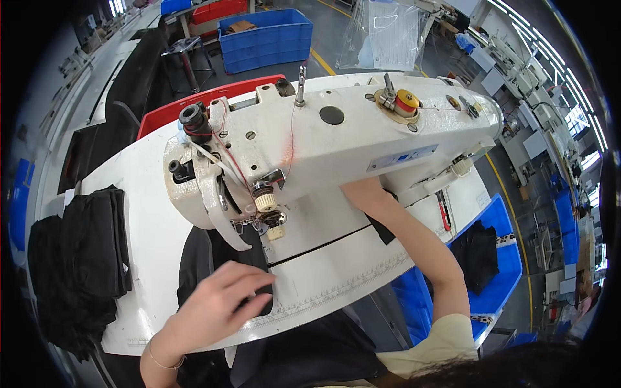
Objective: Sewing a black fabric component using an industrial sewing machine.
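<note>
Head view shows a white sewing machine [310, 145] standing on a white table [152, 313], with a piece of black cloth [193, 264] lying at the machine's left end, partly hidden beneath its head. The cloth's long axis runs from the machine head toward the person, slanting slightly to the right at the near end. Left hand [223, 299] is the nearer of the two: it is over the near part of this cloth, fingers pointing right across that axis, so the cloth extends beyond the fingers toward the machine. The thumb and fingers are parted, with no fabric seen pinched between them; whether any fingertip touches the cloth cannot be determined. Right hand [360, 192] reaches under the machine's arm, well apart from the cloth, and is mostly concealed; its grip cannot be told. A dark scrap [383, 231] lies beside the right forearm, its far portion covered. Noted also: a pile of black pieces [97, 249] at the table's left, a red-handled cutter [444, 212] right of the forearm, and a blue bin [510, 262] holding dark fabric beyond the right edge.
</note>
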